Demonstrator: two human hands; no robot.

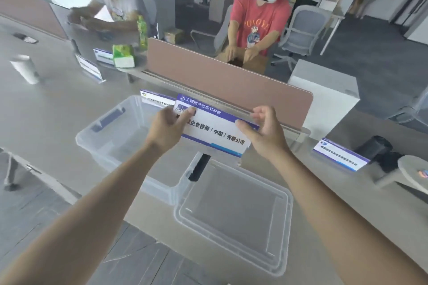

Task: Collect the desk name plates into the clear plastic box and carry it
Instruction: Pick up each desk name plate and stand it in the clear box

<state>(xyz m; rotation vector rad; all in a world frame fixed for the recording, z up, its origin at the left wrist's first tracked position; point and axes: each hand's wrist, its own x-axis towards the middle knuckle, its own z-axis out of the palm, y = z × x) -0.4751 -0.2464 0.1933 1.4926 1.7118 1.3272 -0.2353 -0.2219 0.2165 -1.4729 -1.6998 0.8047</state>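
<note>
Name plate (215, 131), white with purple bands: frame centre, held tilted above the surface (58, 109). Left grip (168, 128): pinching the plate's left end. Right grip (264, 132): pinching its right end. Clear plastic box (111, 136): open, left of centre, just below the plate. Lid (234, 210): flat, lower centre, just beside the box. Second plate (154, 98): upright behind the box's far rim.

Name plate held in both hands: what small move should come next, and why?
Probably lower the name plate leftward into the clear plastic box. The left hand and right hand hold its two ends, keeping it raised near the open box's right end. The lid lies off beside the box, so nothing blocks the way.
</note>
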